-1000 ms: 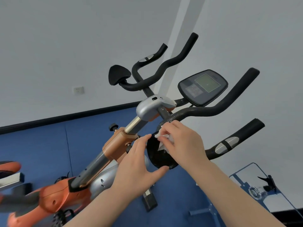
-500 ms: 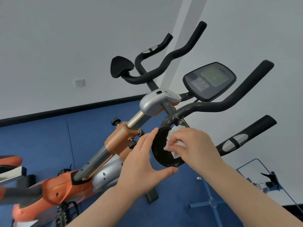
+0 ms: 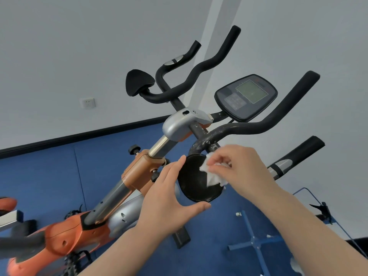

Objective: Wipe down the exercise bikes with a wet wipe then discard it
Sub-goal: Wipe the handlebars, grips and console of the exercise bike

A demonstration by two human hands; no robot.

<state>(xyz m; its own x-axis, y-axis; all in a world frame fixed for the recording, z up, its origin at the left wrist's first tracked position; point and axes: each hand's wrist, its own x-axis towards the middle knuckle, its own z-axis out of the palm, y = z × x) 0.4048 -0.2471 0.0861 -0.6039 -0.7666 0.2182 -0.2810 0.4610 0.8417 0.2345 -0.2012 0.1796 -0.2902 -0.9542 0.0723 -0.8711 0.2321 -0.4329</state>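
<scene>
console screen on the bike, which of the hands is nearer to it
Right. The right hand wipes the black pad below the console screen; the left hand sits lower and further left.

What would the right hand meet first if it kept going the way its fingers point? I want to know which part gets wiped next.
Probably the left hand. The right hand presses the wet wipe on the black elbow pad, fingers pointing left across it; depth is unclear.
</scene>
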